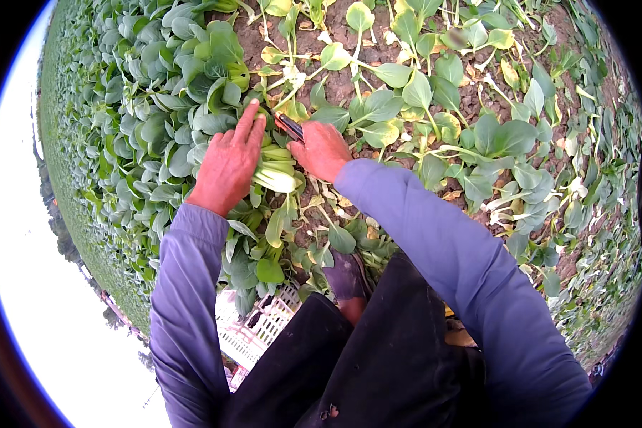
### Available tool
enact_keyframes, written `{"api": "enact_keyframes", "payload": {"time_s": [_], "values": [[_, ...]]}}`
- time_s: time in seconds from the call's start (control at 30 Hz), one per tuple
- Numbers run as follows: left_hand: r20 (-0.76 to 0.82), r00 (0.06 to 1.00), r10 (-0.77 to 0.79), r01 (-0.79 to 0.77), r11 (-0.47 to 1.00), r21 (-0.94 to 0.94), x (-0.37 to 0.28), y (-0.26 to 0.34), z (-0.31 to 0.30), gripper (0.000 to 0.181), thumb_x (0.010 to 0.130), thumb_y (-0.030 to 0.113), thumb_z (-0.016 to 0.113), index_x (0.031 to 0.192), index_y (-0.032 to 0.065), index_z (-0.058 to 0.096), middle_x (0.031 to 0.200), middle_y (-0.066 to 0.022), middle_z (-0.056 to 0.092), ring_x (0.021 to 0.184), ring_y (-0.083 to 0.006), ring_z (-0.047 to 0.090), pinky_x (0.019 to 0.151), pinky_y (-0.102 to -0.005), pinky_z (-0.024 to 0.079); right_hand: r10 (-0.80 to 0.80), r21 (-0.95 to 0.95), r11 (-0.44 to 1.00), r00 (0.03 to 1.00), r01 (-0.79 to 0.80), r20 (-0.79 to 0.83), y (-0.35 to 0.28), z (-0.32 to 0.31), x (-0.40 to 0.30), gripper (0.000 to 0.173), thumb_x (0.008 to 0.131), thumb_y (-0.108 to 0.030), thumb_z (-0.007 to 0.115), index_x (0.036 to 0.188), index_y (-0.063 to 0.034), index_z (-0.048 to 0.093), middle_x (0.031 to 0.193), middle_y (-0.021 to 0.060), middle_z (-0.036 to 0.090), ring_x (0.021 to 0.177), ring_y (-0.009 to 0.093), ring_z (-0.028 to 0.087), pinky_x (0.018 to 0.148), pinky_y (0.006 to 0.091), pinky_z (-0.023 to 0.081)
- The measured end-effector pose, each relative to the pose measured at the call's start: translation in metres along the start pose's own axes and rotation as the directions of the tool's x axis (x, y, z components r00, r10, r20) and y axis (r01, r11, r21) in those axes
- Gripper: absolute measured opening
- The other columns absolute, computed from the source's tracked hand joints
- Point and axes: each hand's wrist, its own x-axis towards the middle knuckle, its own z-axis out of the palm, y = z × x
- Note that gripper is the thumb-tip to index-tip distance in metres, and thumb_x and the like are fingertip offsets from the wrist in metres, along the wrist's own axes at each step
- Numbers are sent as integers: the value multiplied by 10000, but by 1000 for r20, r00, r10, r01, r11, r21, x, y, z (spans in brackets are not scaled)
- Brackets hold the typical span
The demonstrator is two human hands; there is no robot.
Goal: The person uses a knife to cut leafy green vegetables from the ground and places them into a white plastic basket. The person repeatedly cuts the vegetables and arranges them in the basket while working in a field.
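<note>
My left hand (230, 160) lies palm down over leafy pak choi, its fingers straight and pointing away from me. Beside and partly under it is a pak choi head (275, 166), its pale stem base turned towards me. The thumb and palm are hidden, so I cannot tell whether they grip this head. My right hand (323, 150) is closed around the dark handle of a small knife-like tool (289, 127) with an orange part. The tool points at the base of a plant just past my left fingertips; its tip is hidden among the stems.
Dense standing pak choi (155, 117) fills the left side. Loose green and yellowing leaves (380, 107) litter the brown soil (331, 16) on the right. A white slatted plastic crate (259, 321) stands by my legs, near my shoe (348, 275).
</note>
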Motion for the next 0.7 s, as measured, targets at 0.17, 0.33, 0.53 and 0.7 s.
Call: {"api": "enact_keyframes", "payload": {"time_s": [0.17, 0.33, 0.53, 0.7], "values": [[-55, 995, -80, 76, 995, -68, 6, -36, 34, 845, 793, -85, 631, 1613, -66, 428, 1502, -268, 552, 991, -344, 727, 869, -449, 566, 141, 30, 989, 977, -148, 161, -8, 7, 33, 361, 971, -265, 718, 859, 78, 711, 720, 210, 739, 615, 342, 747, 689, 499, 611], [7, 987, -163, 162, 982, -94, 14, -21, 25, 839, 786, -88, 654, 1595, -85, 431, 1234, -223, 609, 1000, -363, 726, 847, -445, 573, 260, 55, 953, 898, -297, 356, -9, -2, 41, 367, 983, -232, 689, 783, 75, 697, 640, 143, 705, 497, 250, 676, 510, 425, 558], [32, 979, -200, 202, 976, -78, -2, -5, 33, 786, 777, -103, 685, 1531, -110, 463, 1218, -230, 577, 1028, -375, 705, 848, -446, 577, 290, -9, 948, 856, -317, 428, -10, -18, 33, 274, 889, -109, 678, 657, 32, 714, 609, 152, 705, 544, 283, 710, 597, 440, 583], [60, 974, -216, 220, 973, -69, -16, -1, 31, 706, 791, -103, 683, 1477, -75, 519, 1166, -193, 567, 1015, -382, 679, 862, -451, 551, 195, -87, 981, 897, -174, 397, 4, -17, 9, 239, 907, -154, 720, 797, 53, 763, 805, 232, 769, 758, 379, 776, 771, 495, 624]]}}
